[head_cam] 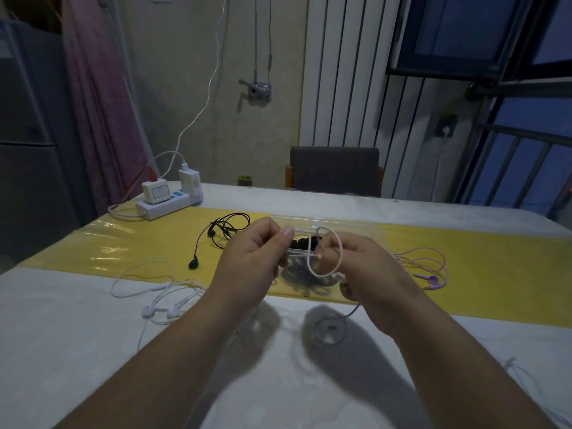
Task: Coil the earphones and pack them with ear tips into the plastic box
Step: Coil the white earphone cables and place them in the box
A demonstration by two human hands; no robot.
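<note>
White table (77,335), yellow runner (495,289) under plastic box (362,229); radiator (343,88), chair (334,168) behind.

Earphone sets: four by my count, namely one black set (213,232), one white set (171,312), one purple set (431,278) and one pale set (322,274).
Hands: two, a left hand (250,258) and a right hand (368,267).
Plastic box (356,231): one, clear.
Ear tips (305,243): one dark heap; from my feed the single pieces blur together, perhaps a dozen or more.
Power strip (164,208): one.
Chargers: two (154,191) (189,180).
Chair (335,171): one.
</note>
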